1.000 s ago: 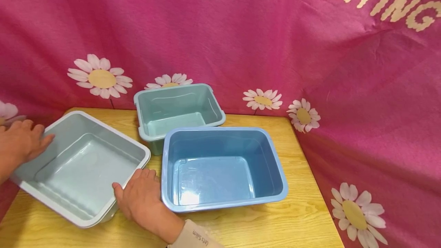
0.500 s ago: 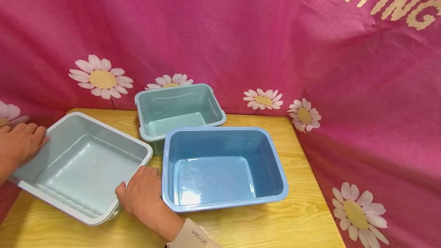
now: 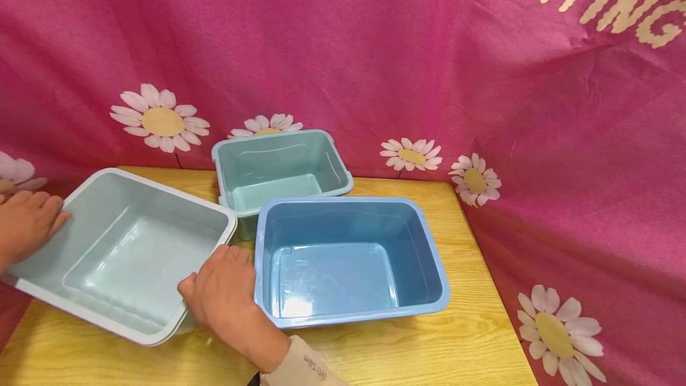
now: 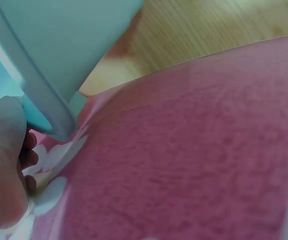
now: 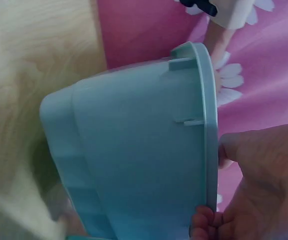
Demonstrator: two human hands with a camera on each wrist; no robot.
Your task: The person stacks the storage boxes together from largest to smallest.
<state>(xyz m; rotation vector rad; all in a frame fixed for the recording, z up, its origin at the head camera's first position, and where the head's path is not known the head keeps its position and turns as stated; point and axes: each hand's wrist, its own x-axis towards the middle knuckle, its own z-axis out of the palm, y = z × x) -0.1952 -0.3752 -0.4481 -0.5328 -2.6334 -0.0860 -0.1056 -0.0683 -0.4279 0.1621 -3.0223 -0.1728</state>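
The pale grey-green bin (image 3: 170,190) sat at the lower left of the frame, held by two opposite sides of its rim. The left grip (image 3: 28,224) pinched the far-left side, thumb over the lip and fingers curled beneath; the right grip (image 3: 224,285) pinched the side nearer the middle, thumb inside the wall and fingers hooked outside. An even pull from both would probably have served best, with the rim level so the thin plastic did not twist. The right knuckles lay close to the blue bin (image 3: 343,201), so that side called for the most care. Whether the base touched the table (image 3: 429,353) could not be told.

All three bins were smooth, glossy plastic with rounded corners and rolled lips; the green bin (image 3: 273,162) stood behind, at centre. The table showed yellow wood grain, and the pink cloth (image 3: 343,46) hung in soft creases, printed with daisies
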